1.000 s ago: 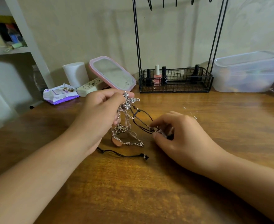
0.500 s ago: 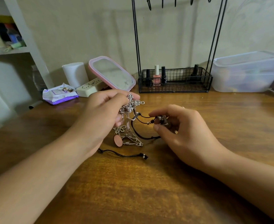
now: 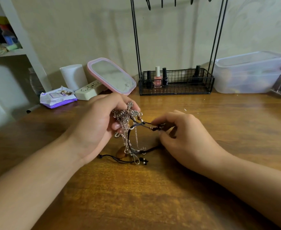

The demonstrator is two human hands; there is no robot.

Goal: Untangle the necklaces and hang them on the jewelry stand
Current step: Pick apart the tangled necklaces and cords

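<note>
A tangle of silver chain necklaces [image 3: 126, 116] hangs from my left hand [image 3: 98, 123], whose fingers pinch its top above the wooden table [image 3: 153, 188]. A black cord necklace [image 3: 141, 124] runs out of the tangle to the right. My right hand [image 3: 184, 136] pinches the beaded end of that cord. The lower chains, a brown pendant [image 3: 120, 152] and loose cord ends [image 3: 115, 158] lie on the table between my hands. The black wire jewelry stand [image 3: 176, 80] rises at the back, its hooks [image 3: 162, 2] bare at the frame's top.
Nail polish bottles [image 3: 158, 77] stand in the stand's basket. A pink-rimmed mirror [image 3: 111, 75], a white cylinder [image 3: 73, 76], a cream case [image 3: 88, 91] and a purple wipes pack [image 3: 57, 97] sit back left. Clear plastic boxes [image 3: 247, 72] sit back right, a shelf [image 3: 12, 50] at left.
My right hand lifted the black cord's end off the table and drew it rightward, stretching the cord from the tangle. My left hand kept hold of the chains, which hang slightly lower now.
</note>
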